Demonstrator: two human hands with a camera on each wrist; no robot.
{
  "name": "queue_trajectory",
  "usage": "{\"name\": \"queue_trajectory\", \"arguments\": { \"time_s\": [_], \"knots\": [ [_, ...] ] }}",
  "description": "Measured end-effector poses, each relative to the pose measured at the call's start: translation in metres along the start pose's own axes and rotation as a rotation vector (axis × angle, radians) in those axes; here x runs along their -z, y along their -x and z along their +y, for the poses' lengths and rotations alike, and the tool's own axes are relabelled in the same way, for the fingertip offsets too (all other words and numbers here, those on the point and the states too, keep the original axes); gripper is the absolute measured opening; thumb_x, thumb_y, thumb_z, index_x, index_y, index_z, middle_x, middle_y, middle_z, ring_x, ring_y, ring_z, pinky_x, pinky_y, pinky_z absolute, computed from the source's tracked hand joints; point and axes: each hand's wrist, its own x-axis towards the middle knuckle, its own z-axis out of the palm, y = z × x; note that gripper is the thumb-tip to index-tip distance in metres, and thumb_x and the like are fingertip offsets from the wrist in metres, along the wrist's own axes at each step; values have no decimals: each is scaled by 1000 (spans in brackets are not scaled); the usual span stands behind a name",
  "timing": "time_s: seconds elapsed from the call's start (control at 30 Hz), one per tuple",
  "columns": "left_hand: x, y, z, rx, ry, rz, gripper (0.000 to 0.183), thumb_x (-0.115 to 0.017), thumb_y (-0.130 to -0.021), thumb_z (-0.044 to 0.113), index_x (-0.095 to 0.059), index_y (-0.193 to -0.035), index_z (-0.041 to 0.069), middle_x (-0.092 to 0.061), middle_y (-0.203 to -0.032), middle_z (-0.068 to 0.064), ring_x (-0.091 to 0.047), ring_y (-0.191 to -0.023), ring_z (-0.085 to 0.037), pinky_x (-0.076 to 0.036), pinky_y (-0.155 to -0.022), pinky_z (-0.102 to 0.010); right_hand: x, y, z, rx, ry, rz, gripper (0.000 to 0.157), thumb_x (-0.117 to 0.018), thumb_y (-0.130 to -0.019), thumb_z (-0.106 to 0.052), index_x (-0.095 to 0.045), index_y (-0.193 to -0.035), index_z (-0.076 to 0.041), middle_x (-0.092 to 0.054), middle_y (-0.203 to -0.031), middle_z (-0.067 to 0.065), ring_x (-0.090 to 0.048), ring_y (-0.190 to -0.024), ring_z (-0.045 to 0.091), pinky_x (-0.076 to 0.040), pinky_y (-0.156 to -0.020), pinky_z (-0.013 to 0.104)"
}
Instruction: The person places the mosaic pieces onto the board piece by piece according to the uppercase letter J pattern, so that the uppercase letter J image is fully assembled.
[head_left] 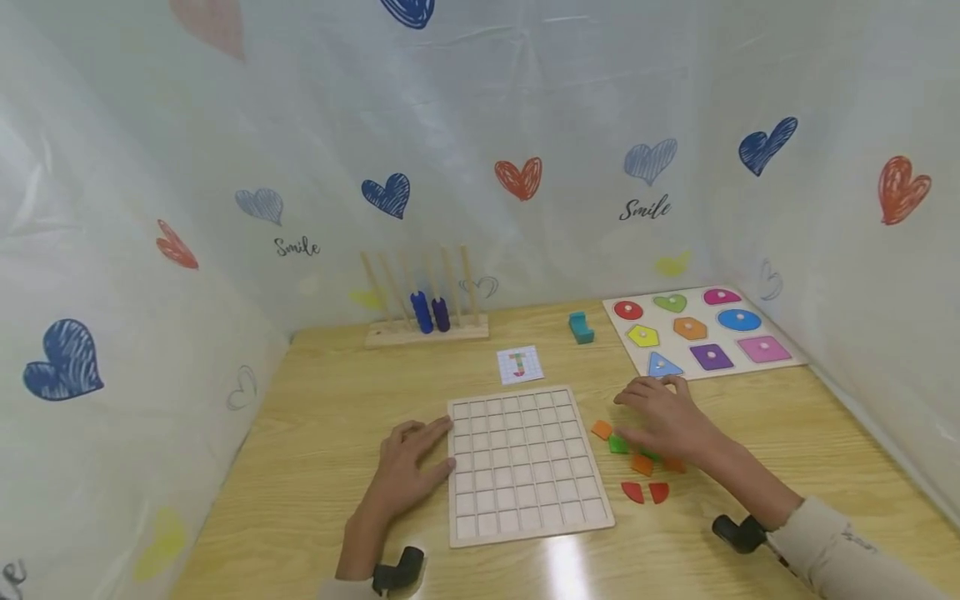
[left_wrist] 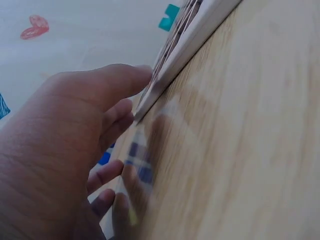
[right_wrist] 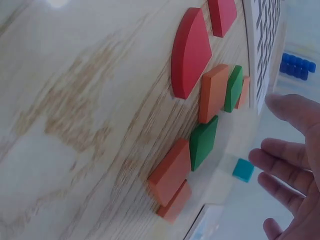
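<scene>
A wooden grid board lies flat on the table, its square cells bare. My left hand touches the board's left edge with thumb and fingertips; the left wrist view shows the thumb against the rim. To the right of the board, my right hand hovers over loose tiles, its fingers spread and holding nothing. Those tiles include orange squares, green squares and two red quarter-round pieces. In the head view the hand partly covers some of them.
Behind the board lies a card printed with a coloured letter J. Farther back are a peg stand with blue beads, a teal block and a shape puzzle board with knobbed pieces. Heart-printed sheeting surrounds the table.
</scene>
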Motion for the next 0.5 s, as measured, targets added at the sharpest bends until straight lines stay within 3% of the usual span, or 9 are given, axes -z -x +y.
{"name": "queue_trajectory", "arguments": {
  "time_s": [0.5],
  "knots": [
    [-1, 0, 0, -25, -11, 14, 58, -68, -92, 40, -55, -146, 24, -48, -151, 12, -36, -135, -29, -22, -107, -58, -11, -13, -13, 37, 35, -29, 33, -84, -79, -37, -78, -98, -11, -70, -96, 1, -60, -101, 27, -34, -87, 56]
  ]
}}
